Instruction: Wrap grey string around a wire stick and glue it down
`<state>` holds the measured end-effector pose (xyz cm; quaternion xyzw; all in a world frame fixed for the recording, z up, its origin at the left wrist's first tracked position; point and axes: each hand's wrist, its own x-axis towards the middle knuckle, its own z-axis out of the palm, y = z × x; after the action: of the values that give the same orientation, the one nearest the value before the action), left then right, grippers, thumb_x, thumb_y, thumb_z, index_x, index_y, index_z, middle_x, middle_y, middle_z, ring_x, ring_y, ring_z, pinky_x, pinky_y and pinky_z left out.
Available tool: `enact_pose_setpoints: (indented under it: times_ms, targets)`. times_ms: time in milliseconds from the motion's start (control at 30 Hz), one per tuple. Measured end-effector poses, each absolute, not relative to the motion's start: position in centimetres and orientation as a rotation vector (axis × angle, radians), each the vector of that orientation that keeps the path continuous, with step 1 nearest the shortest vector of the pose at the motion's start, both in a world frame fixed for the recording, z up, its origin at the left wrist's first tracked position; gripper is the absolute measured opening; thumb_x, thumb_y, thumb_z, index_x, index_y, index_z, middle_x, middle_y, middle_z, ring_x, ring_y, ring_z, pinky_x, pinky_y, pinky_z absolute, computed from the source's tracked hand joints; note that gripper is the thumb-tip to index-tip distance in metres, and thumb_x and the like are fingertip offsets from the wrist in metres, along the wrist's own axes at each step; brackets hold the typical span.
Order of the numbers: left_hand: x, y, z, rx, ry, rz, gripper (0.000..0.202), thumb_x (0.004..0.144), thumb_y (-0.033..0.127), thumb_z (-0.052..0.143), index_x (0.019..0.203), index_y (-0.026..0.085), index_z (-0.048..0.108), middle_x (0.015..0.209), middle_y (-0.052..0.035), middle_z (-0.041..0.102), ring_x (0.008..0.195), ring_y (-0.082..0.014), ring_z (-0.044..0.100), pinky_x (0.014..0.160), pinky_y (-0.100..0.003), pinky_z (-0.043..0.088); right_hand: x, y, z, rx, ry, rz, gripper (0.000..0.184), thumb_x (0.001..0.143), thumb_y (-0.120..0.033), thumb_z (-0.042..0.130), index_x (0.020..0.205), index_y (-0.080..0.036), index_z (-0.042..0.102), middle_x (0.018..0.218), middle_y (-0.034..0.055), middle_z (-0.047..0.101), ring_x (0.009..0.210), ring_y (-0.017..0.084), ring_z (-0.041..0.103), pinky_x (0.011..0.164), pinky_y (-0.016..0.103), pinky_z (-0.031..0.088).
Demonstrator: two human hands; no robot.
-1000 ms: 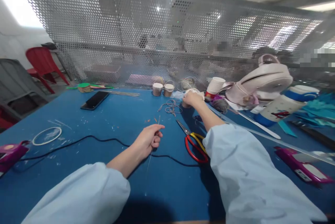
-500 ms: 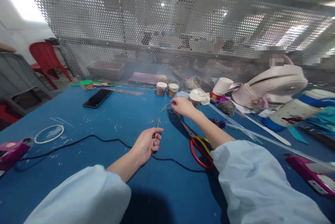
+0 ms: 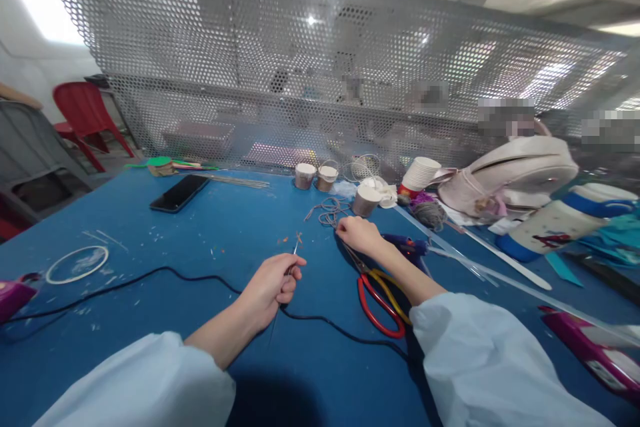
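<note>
Pinching a thin, shiny, straight stick that points toward the far edge of the blue table, the left hand is farther from the loopy grey string just past the right hand, whose grip I cannot tell.

The left hand is curled, with the thumb side upward and fingers folded toward the palm. The right hand reaches farther forward, its back upward and fingertips bent down. Both forearms, bare below light blue sleeves, slant inward.
</note>
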<state>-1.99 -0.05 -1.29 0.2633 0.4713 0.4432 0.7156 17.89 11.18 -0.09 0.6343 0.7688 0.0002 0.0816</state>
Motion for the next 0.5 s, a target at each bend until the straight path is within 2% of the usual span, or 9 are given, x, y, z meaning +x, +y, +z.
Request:
enact_pose_setpoints:
  times_ms: [267,500]
  targets:
    - [-2.2,0.0,-1.6,0.635,1.044,0.98,0.012,0.072,0.024,0.057,0.077,0.013,0.058,0.059,0.0036,0.048,0.037,-0.0004,0.026,0.036,-0.017,0.007,17.7,11.6,-1.0,1.916,2.356,-0.017,0.03,0.09,-0.032,0.054,0.117,-0.016,0.055,0.117,0.0084,0.058,0.098,0.02,0.06,0.082,0.041,0.051]
    - [-2.2,0.0,-1.1,0.644,1.045,0.997,0.011,0.071,0.022,0.058,0.076,0.013,0.058,0.059,0.0035,0.048,0.037,-0.0004,0.027,0.036,-0.017,0.008,17.3,15.5,1.5,1.921,2.428,-0.037,0.031,0.09,-0.032,0.054,0.117,-0.016,0.055,0.117,0.0083,0.058,0.097,0.02,0.06,0.081,0.041,0.051]
